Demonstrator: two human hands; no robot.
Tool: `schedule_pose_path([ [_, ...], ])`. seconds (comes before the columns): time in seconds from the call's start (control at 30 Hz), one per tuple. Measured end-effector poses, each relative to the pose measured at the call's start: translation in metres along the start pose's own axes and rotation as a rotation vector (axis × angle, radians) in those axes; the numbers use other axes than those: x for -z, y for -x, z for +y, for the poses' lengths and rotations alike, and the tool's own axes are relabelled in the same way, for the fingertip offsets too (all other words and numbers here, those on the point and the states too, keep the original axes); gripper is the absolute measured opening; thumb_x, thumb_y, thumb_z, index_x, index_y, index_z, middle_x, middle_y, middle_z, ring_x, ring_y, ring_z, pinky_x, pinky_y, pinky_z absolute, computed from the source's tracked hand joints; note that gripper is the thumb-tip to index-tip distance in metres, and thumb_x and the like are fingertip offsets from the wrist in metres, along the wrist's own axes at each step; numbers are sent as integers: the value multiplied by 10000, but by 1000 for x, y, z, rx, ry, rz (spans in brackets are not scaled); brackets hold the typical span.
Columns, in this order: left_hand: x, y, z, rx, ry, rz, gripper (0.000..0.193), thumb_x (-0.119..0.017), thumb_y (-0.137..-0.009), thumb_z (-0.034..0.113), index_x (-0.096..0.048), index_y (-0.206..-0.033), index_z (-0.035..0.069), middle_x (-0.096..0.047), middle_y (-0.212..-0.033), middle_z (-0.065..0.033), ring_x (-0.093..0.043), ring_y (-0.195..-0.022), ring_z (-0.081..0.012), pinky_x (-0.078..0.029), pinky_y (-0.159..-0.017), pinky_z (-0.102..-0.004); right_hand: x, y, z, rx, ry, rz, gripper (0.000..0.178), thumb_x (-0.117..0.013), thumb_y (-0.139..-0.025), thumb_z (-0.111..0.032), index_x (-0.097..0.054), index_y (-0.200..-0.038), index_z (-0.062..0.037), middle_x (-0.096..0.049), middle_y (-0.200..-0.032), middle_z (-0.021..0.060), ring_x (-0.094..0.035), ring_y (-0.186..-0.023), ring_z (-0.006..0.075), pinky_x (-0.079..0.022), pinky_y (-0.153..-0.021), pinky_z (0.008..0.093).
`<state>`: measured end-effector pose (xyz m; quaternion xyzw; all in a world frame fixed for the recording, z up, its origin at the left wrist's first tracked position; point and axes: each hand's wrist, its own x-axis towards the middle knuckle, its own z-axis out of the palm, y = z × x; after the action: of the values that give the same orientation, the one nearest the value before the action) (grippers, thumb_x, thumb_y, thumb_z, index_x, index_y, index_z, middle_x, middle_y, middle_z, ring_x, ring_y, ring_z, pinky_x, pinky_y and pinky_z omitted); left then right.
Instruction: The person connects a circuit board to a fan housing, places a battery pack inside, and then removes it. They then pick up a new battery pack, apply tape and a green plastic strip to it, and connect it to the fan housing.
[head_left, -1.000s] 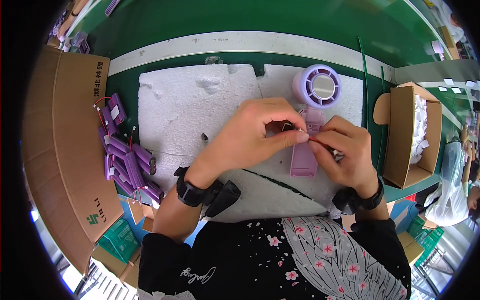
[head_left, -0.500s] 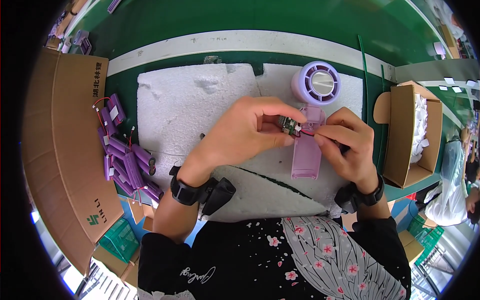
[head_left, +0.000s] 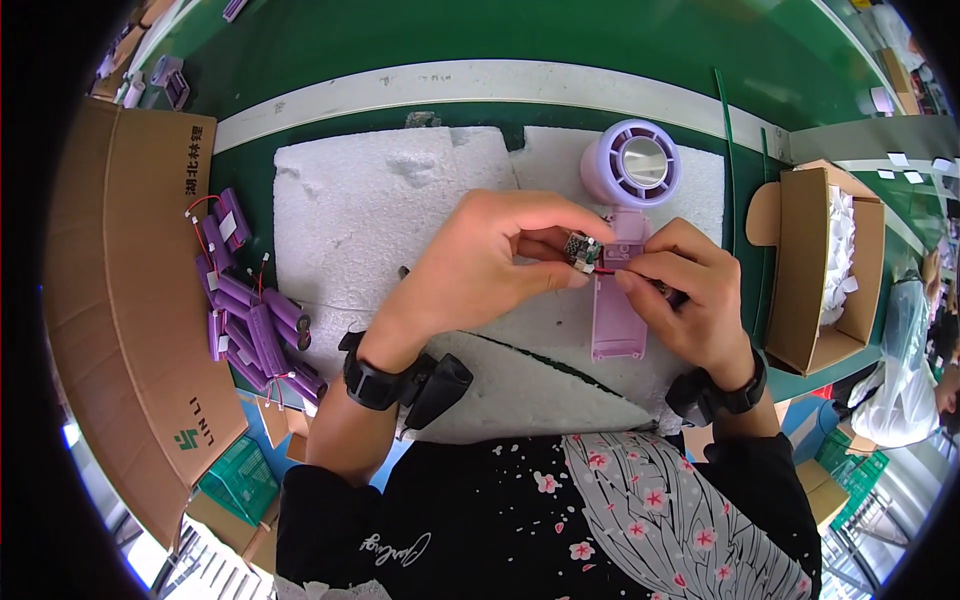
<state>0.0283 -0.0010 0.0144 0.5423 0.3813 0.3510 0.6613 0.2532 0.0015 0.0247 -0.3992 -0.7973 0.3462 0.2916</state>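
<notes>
Between the thumb and fingers of my left hand (head_left: 490, 255) is a small green circuit board (head_left: 581, 252) with a white connector on its lower edge. A short red and black wire (head_left: 605, 270) runs from that connector to my right hand (head_left: 695, 285), whose thumb and forefinger pinch it. Something dark shows partly behind the right fingers; I cannot make it out. Under both hands lies the open purple handle shell (head_left: 619, 330) of a small fan. Its round purple fan head (head_left: 632, 165) with a silver hub is at the far end.
White foam sheets (head_left: 370, 220) cover the green bench. Purple battery cells (head_left: 262, 335) with wires are piled at the left, beside a large cardboard box (head_left: 140, 280). At the right stands an open carton (head_left: 800, 290) holding white pieces. A person in white (head_left: 895, 385) is at the far right.
The circuit board has turned in my left fingers, its connector now lower. My right fingertips have shifted slightly left along the wire. The fan handle has swung slightly to the right.
</notes>
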Motion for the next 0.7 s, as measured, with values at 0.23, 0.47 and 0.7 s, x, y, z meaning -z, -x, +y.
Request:
schedule_pose_path([
  [0.23,0,0,-1,-72,-106,30,320,-701,-713,-159,-650,-983,5,-633,-1000,-72,-627,-919,-145,-553,-792,-272,1,-1,1,-18,-31,-3,93,-731,-721,1,-680,-798,5,-571,-766,67,-524,-589,150,-388,-505,255],
  [0.47,-5,-1,-6,-153,-35,82,326,-687,-723,-149,-660,-1002,18,-641,-1011,-78,-633,-912,-158,-549,-780,-274,0,0,1,22,4,31,76,-722,-728,5,-674,-787,10,-577,-771,73,-537,-602,157,-401,-511,260],
  [0.7,-5,-5,-7,-378,-362,64,395,-662,-715,-133,-675,-1074,32,-668,-1003,-94,-651,-874,-177,-547,-768,-275,2,1,3,155,117,-20,112,-728,-720,15,-651,-801,8,-583,-790,82,-565,-613,172,-448,-524,270],
])
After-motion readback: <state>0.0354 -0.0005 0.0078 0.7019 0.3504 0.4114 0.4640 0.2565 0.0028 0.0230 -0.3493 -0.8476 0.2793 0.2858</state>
